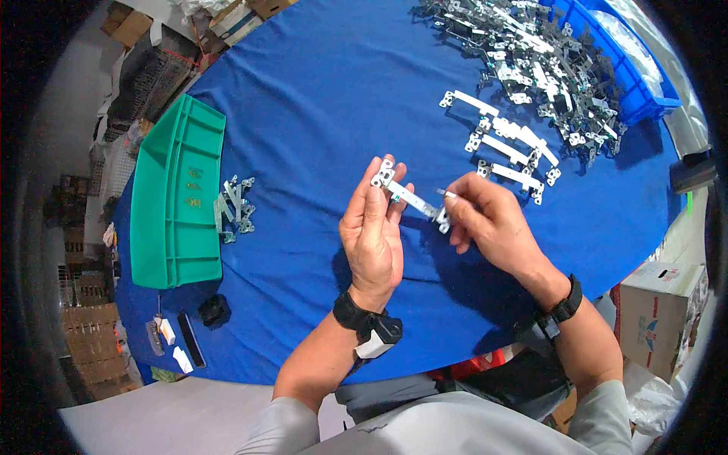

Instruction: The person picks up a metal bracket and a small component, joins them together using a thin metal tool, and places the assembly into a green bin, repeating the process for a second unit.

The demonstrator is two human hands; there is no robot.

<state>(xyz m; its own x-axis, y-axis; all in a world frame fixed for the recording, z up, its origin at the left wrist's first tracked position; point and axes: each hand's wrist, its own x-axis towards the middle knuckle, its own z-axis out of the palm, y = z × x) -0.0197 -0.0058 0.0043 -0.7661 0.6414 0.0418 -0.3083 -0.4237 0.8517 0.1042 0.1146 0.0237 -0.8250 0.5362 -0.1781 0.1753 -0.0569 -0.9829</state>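
Note:
A slim metal bracket (409,198) with pierced plates at both ends slants across the middle of the view. My left hand (373,246), palm up, grips its upper-left end between thumb and fingers. At the bracket's lower-right end is my right hand (500,227), closed in a pinch. A small silvery piece (447,193) sticks out between its thumb and forefinger; I cannot tell what kind of part it is. Just beyond the right hand, several similar brackets (506,149) lie roughly side by side on the blue cloth.
A large heap of brackets (531,64) covers the far right, beside a blue crate (644,102). At left a green bin (178,201) stands by a small bracket pile (237,207). A black bundle (214,310) and a dark flat strip (192,340) lie nearer on the blue cloth (318,98).

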